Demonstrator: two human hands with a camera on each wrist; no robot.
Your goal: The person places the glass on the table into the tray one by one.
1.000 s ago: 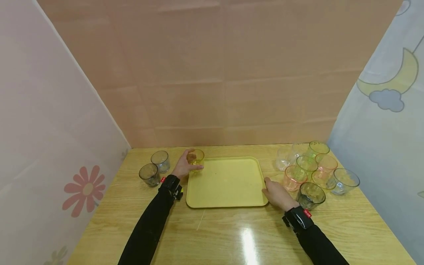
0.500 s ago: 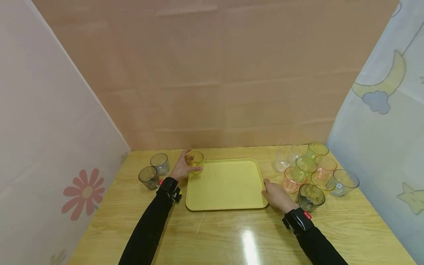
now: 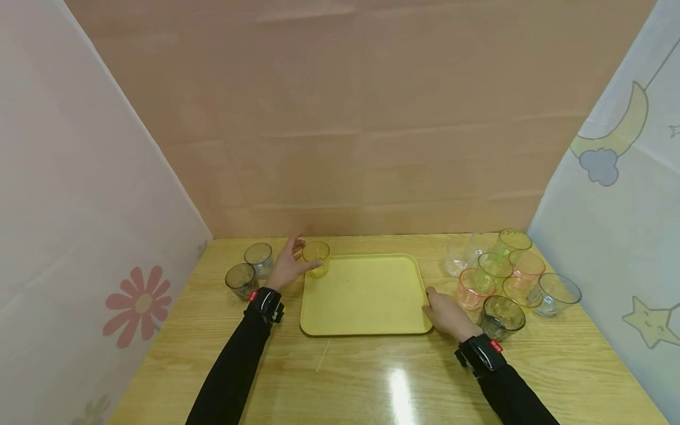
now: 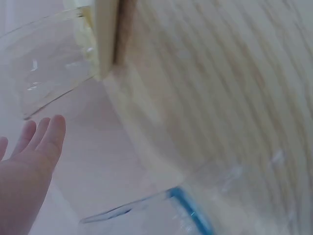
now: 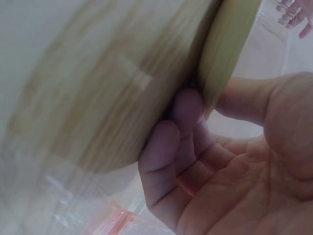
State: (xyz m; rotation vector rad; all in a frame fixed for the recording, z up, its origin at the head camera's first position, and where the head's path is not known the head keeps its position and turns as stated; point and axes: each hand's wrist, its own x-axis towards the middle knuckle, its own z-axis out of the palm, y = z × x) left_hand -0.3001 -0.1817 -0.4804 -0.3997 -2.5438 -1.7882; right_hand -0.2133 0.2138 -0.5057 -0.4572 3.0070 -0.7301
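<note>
A yellow glass [image 3: 317, 258] stands upright on the far left corner of the yellow tray [image 3: 366, 298]. My left hand [image 3: 287, 270] is just left of that glass, its fingers spread. In the left wrist view, the fingers of the left hand [image 4: 30, 171] are fairly straight, with a small gap between them and the clear side of the glass [image 4: 54, 63]. My right hand [image 3: 450, 313] grips the tray's right edge. Seen from the right wrist, its thumb lies over the tray [image 5: 230, 49] and its curled fingers [image 5: 161, 147] reach beneath the rim.
Left of the left hand stand a bluish clear glass [image 3: 258, 260] and a dark grey glass [image 3: 241, 281]. Several coloured glasses crowd the right side, including a pink one [image 3: 476, 289] and a dark one [image 3: 501, 317] close by the right hand. A wall covering [image 3: 350, 147] rises behind the table.
My left hand has let go of the yellow glass and drawn slightly left, its fingers opening. The glass stays on the tray's corner. My right hand keeps its hold on the tray.
</note>
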